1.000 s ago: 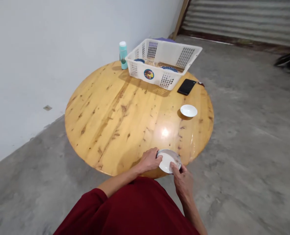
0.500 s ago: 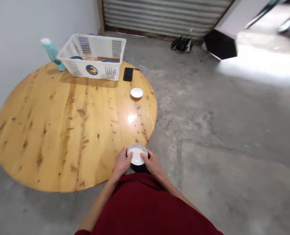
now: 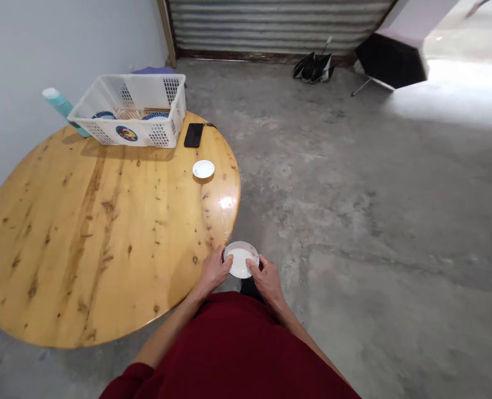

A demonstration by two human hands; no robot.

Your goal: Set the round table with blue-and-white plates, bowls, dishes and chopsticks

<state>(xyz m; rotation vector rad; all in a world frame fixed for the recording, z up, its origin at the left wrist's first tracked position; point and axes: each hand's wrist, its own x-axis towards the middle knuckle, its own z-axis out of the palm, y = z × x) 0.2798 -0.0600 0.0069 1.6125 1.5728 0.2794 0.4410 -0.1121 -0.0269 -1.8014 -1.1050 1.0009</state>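
A white bowl [image 3: 239,267] is held between my two hands, just off the near right edge of the wooden table [image 3: 146,210]. My left hand [image 3: 216,270] grips its left rim, thumb over the inside. On the opposite rim, my right hand [image 3: 268,280] is closed the same way, with its thumb inside the bowl. The fingers beneath the bowl are mostly hidden. A small white dish [image 3: 203,169] rests on the table further away, near the right edge.
Toward the back of the table stands a white plastic basket [image 3: 146,133] with blue-patterned dishes inside. A teal bottle [image 3: 62,106] leans beside it, and a black phone [image 3: 193,135] lies to its right. Shoes [image 3: 312,67] and an open black umbrella [image 3: 391,61] are on the concrete floor.
My view has turned to the right, so the table and its things appear further left. Both hands still hold the bowl, which now sits past the table's edge.
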